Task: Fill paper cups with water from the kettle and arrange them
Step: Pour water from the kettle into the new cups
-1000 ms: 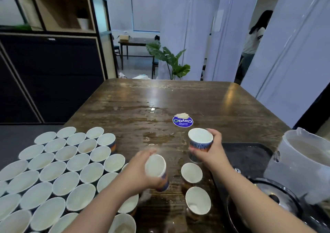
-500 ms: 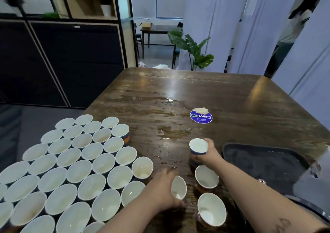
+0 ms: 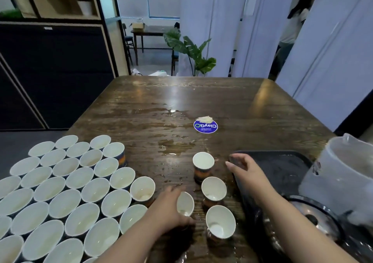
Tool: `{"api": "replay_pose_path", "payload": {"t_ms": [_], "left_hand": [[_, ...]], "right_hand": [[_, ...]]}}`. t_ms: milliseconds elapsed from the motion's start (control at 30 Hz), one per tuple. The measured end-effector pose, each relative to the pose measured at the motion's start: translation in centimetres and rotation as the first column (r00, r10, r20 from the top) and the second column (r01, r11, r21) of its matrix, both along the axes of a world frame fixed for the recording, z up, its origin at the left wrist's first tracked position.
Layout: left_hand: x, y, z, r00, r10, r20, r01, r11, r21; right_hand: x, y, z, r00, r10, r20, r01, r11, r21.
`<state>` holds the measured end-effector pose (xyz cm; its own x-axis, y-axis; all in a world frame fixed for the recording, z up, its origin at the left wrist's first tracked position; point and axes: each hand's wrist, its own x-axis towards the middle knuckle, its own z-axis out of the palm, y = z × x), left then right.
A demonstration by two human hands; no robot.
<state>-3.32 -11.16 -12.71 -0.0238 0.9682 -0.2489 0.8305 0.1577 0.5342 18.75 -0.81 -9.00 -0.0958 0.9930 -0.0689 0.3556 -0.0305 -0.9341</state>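
The wooden surface [image 3: 201, 99] carries everything in use and shows wet patches near its centre. A dense block of paper cups [image 3: 66, 198] fills its near-left part, rims touching, mouths up. At the right stands a translucent kettle [image 3: 341, 184] beside a dark tray [image 3: 282, 170].

Three loose cups stand in a line between the block and the tray: far cup [image 3: 203, 162], middle cup [image 3: 214, 190], near cup [image 3: 220, 222]. Each stands upright, long axis vertical, mouth up.

The left hand [image 3: 171, 210] wraps a fourth cup [image 3: 185, 203] just beside the block; this cup tilts, its mouth leaning right. The right hand [image 3: 245, 172] is spread and empty, hovering apart from the far cup, over the tray's near-left corner.

Handling, as judged: thin paper walls are light and crush easily; when filled, a cup turns top-heavy and the wet surface lets it slide. Take hold around the mid-wall with light pressure, never by the rim. Keep the axis vertical while moving.
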Motion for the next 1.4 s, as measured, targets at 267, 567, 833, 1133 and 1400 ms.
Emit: {"api": "replay_pose_path", "payload": {"t_ms": [267,567,833,1133,1400], "left_hand": [[-0.2,0.2,-0.3,1.000,-0.016,0.015,0.017,1.000,-0.024],[-0.1,0.2,-0.2,0.999,0.005,0.039,-0.004,1.000,-0.015],[1.0,-1.2,1.8,0.992,0.016,0.127,-0.048,0.967,0.252],[3.8,-1.5,1.9,0.858,0.134,0.495,-0.016,0.972,-0.235],[5.5,-1.1,-1.8,0.791,0.285,0.542,-0.018,0.895,-0.445]], "right_hand": [[10.7,-7.1,2.1,0.814,-0.461,0.355,0.271,0.840,0.470],[14.6,-10.1,-1.1,0.797,-0.588,0.139,0.578,0.809,0.106],[14.7,-10.3,-0.2,0.856,-0.516,0.012,0.516,0.856,-0.004],[15.6,-10.7,0.7,0.879,-0.460,-0.124,0.462,0.887,-0.016],[14.0,-10.5,4.9,0.961,-0.258,-0.096,0.264,0.963,0.056]]}}
